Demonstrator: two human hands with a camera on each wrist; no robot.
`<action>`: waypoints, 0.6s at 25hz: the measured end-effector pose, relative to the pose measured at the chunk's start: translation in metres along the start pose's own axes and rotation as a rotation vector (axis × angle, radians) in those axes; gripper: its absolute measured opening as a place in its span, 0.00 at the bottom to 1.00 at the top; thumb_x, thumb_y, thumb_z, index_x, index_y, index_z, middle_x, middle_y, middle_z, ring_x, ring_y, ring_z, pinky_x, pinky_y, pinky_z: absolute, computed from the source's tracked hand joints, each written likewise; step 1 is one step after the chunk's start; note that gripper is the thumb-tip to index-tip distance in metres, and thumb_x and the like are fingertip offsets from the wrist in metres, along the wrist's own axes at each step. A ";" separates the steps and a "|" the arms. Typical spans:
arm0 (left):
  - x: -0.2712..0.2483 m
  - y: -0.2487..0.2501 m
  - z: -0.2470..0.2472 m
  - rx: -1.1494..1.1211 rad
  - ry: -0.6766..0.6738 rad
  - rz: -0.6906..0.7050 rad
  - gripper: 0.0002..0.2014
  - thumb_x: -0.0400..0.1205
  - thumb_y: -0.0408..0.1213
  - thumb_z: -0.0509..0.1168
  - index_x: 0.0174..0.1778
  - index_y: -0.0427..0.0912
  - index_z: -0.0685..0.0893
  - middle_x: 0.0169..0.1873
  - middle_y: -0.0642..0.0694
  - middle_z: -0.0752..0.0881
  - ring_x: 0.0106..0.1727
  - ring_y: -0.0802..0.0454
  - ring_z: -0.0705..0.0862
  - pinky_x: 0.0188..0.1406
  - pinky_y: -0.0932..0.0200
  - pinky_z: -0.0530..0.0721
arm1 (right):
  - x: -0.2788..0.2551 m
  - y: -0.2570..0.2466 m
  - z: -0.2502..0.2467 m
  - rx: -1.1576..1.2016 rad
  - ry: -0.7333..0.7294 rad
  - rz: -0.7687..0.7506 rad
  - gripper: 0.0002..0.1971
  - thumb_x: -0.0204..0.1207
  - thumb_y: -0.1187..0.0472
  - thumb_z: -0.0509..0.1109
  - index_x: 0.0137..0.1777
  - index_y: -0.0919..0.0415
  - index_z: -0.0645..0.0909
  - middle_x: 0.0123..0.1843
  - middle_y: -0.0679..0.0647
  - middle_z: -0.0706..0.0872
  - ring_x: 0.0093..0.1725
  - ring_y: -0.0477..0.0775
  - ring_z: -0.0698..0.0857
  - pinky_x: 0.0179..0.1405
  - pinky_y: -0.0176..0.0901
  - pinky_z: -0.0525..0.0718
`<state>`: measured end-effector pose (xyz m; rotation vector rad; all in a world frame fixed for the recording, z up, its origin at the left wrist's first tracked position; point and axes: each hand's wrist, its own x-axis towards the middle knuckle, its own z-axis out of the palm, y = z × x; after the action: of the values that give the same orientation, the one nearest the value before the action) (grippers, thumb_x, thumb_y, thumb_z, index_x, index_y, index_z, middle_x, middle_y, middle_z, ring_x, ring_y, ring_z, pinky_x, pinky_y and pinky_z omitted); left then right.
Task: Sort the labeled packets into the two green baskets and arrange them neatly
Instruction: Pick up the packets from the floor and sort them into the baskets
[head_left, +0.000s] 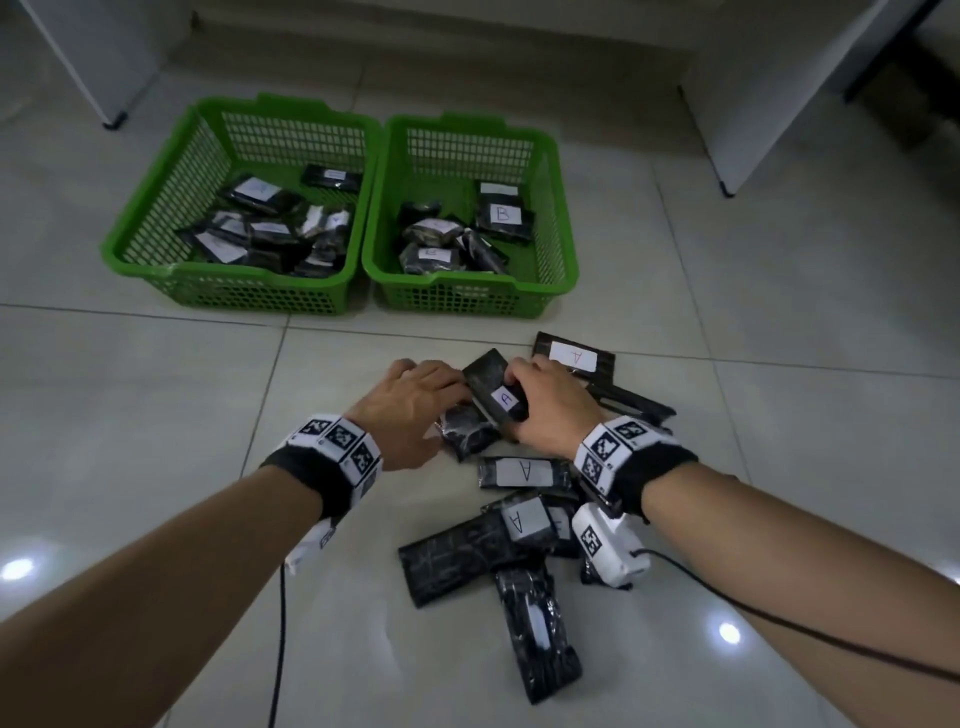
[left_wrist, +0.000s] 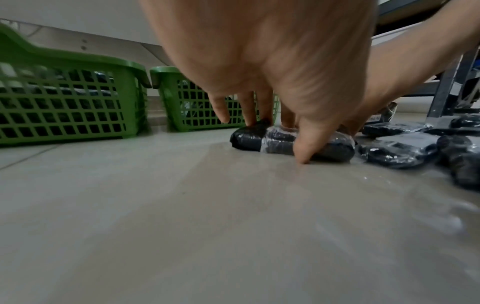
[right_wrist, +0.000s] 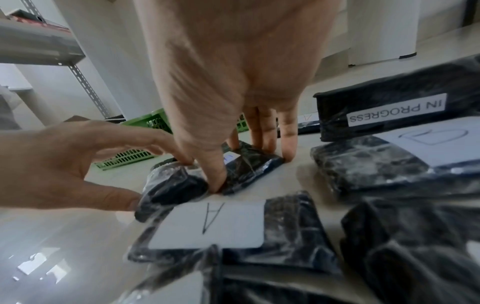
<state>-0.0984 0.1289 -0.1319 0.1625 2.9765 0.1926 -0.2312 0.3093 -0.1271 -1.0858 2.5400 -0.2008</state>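
Two green baskets stand side by side on the tiled floor, the left basket (head_left: 223, 278) (left_wrist: 64, 109) and the right basket (head_left: 467, 283) (left_wrist: 187, 115), each holding several black wrapped packets. One packet in the right basket shows a B label (head_left: 503, 214). Nearer me lies a loose pile of black packets, several labelled A (head_left: 524, 472). My left hand (head_left: 447, 415) (left_wrist: 280, 139) pinches a small unlabelled black packet (head_left: 467, 439) (left_wrist: 249, 137) (right_wrist: 176, 185) that rests on the floor. My right hand (head_left: 514, 402) (right_wrist: 244, 167) grips an A-labelled packet (head_left: 485, 371) (right_wrist: 259, 162) right beside it.
More packets lie to the right and towards me, among them one labelled A (head_left: 574, 356), a long unlabelled one (head_left: 540, 639) and one marked IN PROGRESS (right_wrist: 397, 111). White furniture panels (head_left: 753, 104) stand at the back corners. A metal shelf frame (right_wrist: 85, 84) rises behind. Cables trail from both wrists.
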 end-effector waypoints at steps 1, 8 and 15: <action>-0.003 -0.002 0.001 0.017 0.047 -0.013 0.29 0.77 0.52 0.68 0.74 0.51 0.74 0.73 0.50 0.74 0.75 0.46 0.71 0.74 0.45 0.66 | 0.001 -0.001 0.000 -0.001 0.011 0.004 0.29 0.64 0.51 0.82 0.63 0.52 0.74 0.57 0.53 0.77 0.56 0.57 0.79 0.46 0.47 0.77; -0.026 -0.018 -0.009 -0.307 0.262 -0.322 0.19 0.90 0.49 0.46 0.52 0.41 0.77 0.42 0.41 0.87 0.41 0.37 0.84 0.39 0.50 0.76 | -0.001 -0.003 -0.016 0.518 0.099 0.147 0.22 0.68 0.55 0.78 0.63 0.54 0.82 0.50 0.47 0.84 0.48 0.48 0.83 0.44 0.41 0.80; -0.024 -0.026 -0.034 -1.557 0.421 -0.741 0.14 0.91 0.39 0.55 0.58 0.35 0.83 0.43 0.35 0.88 0.33 0.45 0.87 0.26 0.54 0.90 | 0.008 -0.016 -0.040 1.156 0.222 0.167 0.18 0.64 0.57 0.61 0.51 0.58 0.85 0.40 0.63 0.84 0.28 0.49 0.80 0.26 0.43 0.68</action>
<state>-0.0830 0.0967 -0.0984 -1.1621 2.0325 2.3172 -0.2413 0.2922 -0.0881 -0.3774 2.0369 -1.5471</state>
